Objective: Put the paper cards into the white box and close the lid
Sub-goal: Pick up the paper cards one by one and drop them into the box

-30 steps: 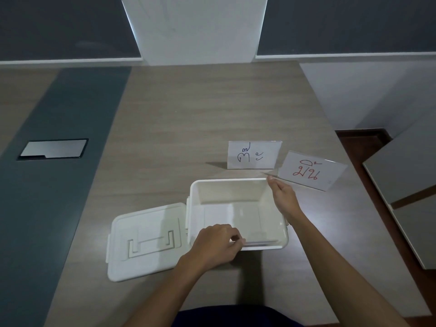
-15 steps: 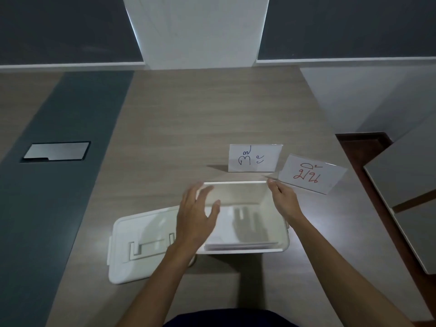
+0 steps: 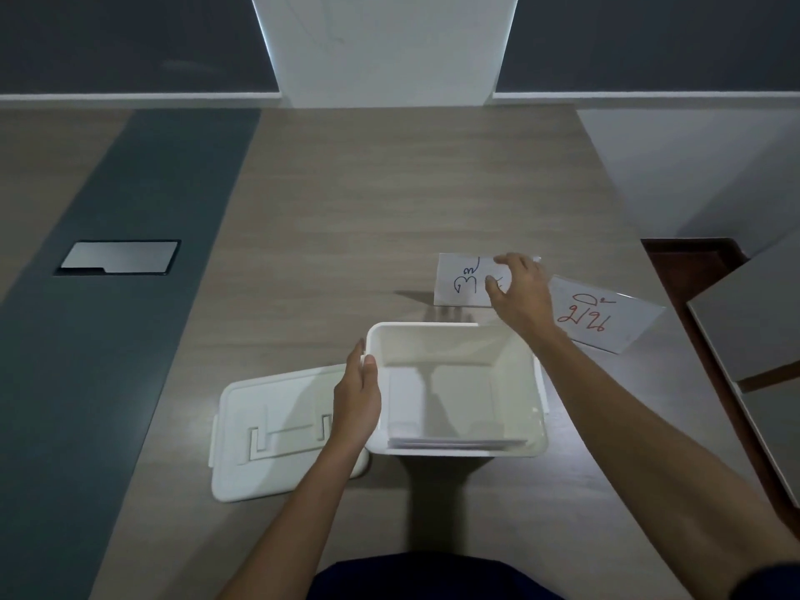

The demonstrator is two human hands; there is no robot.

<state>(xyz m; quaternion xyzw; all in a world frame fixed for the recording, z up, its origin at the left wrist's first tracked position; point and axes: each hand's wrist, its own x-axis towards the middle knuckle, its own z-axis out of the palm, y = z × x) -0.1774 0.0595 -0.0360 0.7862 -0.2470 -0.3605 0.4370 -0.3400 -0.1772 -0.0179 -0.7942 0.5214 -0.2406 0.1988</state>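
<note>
The white box (image 3: 454,383) stands open on the table (image 3: 346,210), papers inside, its lid (image 3: 268,430) lying just left. The left hand (image 3: 357,396), fingers loosely extended, rests against the box's left wall. The right hand (image 3: 521,292) pinches the blue-lettered card (image 3: 461,281); the red-lettered card (image 3: 606,316) lies beside it.

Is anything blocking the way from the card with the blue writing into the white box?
Nothing visible does. The right hand is on the blue-lettered card, just behind the white box. The box is open, its lid lying off to the left, and the left hand only steadies the left rim.
</note>
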